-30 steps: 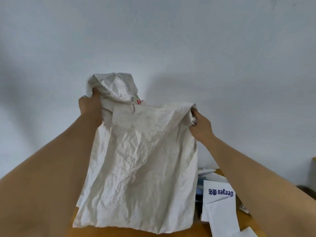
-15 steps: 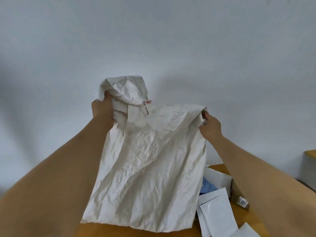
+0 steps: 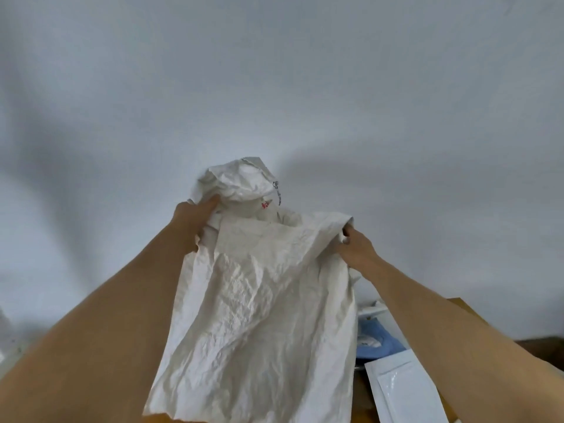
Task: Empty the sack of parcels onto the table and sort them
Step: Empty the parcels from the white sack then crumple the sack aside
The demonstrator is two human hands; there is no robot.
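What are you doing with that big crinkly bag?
A person holds a white sack up in the air with both hands. The left hand grips one top corner and the right hand grips the other, so the sack hangs limp and flat. Some parcels lie on the wooden table lower right: a white mailer and a blue one.

Left hand gripping sack top corner, arm outstretched; right hand pinching its opposite corner, lower.
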